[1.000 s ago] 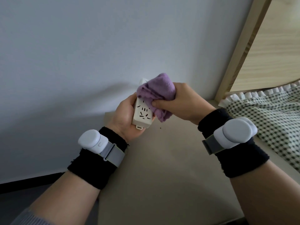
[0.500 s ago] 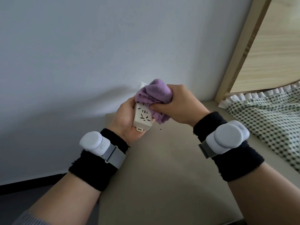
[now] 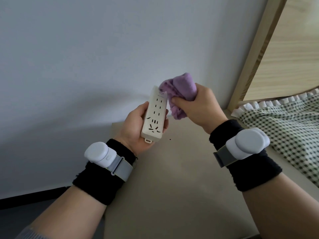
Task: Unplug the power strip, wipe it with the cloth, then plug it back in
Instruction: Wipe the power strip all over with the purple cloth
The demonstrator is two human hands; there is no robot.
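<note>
A white power strip [image 3: 154, 114] stands nearly upright in my left hand [image 3: 136, 128], socket face toward me, with its whole face showing. My right hand [image 3: 198, 107] grips a bunched purple cloth [image 3: 179, 94], which touches the strip's upper right edge and right side. Both hands hover above a beige tabletop [image 3: 172, 187]. No cord or plug is visible; the strip's far end is partly hidden by the cloth.
A plain white wall [image 3: 103, 49] rises just behind the hands. A light wooden bed frame post [image 3: 253, 54] stands at the right, with a green checked bedsheet [image 3: 293, 128] with a white frill beside the table.
The cloth has slid off the strip's face toward its top right edge, uncovering the sockets. My left hand has tilted the strip more upright.
</note>
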